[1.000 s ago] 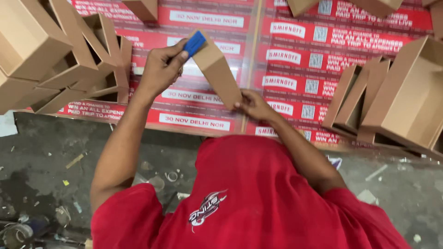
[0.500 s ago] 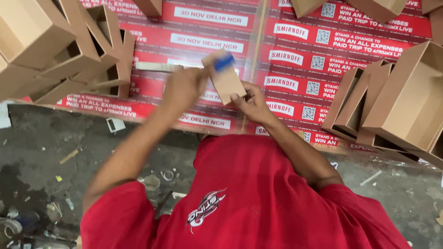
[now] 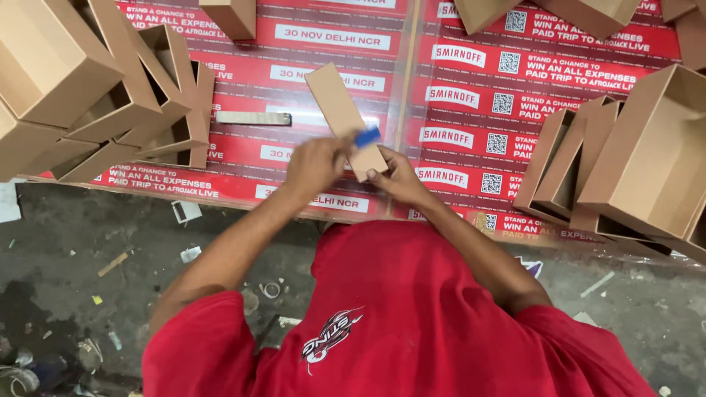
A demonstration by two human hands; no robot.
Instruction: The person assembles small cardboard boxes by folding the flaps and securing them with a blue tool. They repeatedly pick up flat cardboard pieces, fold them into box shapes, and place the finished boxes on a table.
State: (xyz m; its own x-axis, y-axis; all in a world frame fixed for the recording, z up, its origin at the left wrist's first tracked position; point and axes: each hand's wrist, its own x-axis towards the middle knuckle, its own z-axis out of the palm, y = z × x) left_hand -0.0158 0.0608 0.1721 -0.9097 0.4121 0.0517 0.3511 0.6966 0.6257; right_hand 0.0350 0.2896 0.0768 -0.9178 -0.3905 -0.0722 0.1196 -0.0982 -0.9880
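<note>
The left hand [image 3: 315, 165] pinches a small blue scraper [image 3: 368, 137] against the narrow cardboard panel [image 3: 344, 117]; the right hand [image 3: 397, 175] has fingers pressed on the panel's near end, just beside the scraper. Firm, even strokes with that end pinned would serve best. Both forearms reach forward over the counter [image 3: 456, 125], wrists close together.

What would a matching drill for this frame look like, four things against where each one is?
Things:
1. small blue tool
2. long flat brown cardboard panel
3. short grey cardboard strip
4. large open brown cardboard box

Places:
A. lying alone on the red printed sheet, to the left of both hands
B. in the left hand, against the panel
C. at the right end of the table
D. gripped at its near end by the right hand

Pairs: 1-B, 2-D, 3-A, 4-C
</note>
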